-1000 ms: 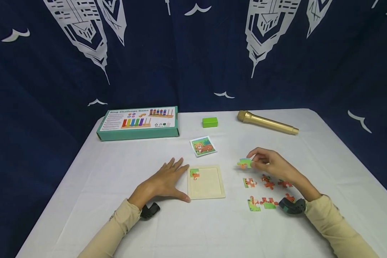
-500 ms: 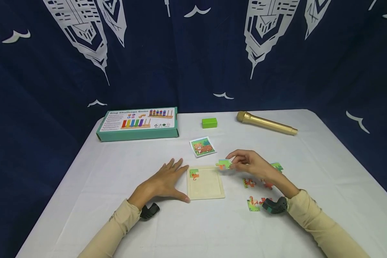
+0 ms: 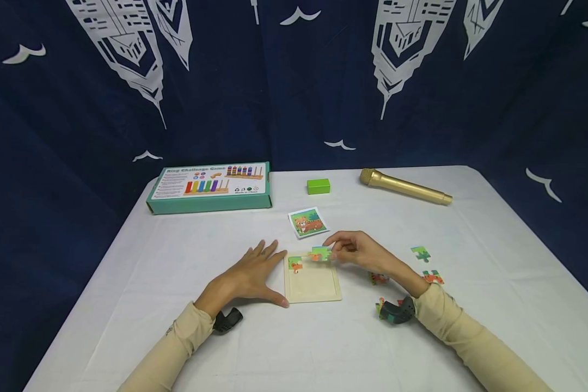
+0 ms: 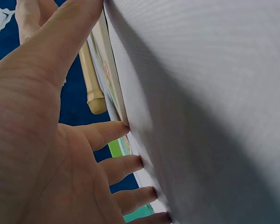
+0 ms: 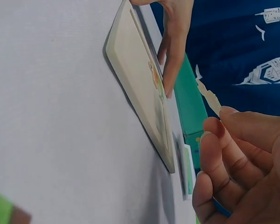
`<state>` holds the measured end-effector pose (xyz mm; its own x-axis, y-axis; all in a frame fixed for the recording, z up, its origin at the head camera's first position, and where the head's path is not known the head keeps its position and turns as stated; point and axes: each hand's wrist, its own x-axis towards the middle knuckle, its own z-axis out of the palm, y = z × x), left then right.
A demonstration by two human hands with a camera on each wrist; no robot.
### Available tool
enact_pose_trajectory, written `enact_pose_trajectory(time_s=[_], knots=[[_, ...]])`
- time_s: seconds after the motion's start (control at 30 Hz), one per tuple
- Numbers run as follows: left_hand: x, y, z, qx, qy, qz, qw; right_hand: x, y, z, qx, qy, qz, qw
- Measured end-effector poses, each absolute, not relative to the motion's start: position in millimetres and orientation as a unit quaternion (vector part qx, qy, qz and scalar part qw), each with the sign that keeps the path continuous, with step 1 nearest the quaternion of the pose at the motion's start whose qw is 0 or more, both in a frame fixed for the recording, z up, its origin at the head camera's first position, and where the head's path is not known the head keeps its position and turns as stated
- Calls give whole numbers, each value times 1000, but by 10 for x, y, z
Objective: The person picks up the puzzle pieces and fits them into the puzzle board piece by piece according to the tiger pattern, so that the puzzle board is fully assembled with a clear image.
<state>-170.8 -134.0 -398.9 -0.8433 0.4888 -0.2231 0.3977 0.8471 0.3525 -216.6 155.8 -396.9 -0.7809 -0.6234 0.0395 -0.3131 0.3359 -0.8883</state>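
Note:
My left hand (image 3: 249,276) lies with fingers spread at the left edge of the square wooden puzzle tray (image 3: 313,294), its thumb and a finger touching the frame. One puzzle piece (image 3: 295,264), green and orange, sits in the tray's upper left corner. Between thumb and fingers my right hand (image 3: 360,251) pinches another green and orange puzzle piece (image 3: 319,253), held above the tray's top edge. The right wrist view shows this piece (image 5: 209,97) nearly edge-on, apart from the tray (image 5: 140,93). Several loose pieces lie to the right, some hidden by the right forearm.
Behind the tray lies a tiger picture card (image 3: 308,222). Further back are a green block (image 3: 318,187), a Ring Challenge Game box (image 3: 209,189) and a gold microphone (image 3: 405,187). Loose pieces include a green one (image 3: 421,253) and an orange one (image 3: 433,276).
My right hand has carried its puzzle piece leftward from above the loose pieces to over the tray's top edge. The left hand has stayed in place.

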Motion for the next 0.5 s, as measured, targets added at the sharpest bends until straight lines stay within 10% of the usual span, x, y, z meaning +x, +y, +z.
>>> enact_pose_trajectory(time_s=[0.5], knots=[[-1714, -1337, -3988, 231, 949, 148, 154, -2244, 1391, -4090, -305, 794, -493, 183]])
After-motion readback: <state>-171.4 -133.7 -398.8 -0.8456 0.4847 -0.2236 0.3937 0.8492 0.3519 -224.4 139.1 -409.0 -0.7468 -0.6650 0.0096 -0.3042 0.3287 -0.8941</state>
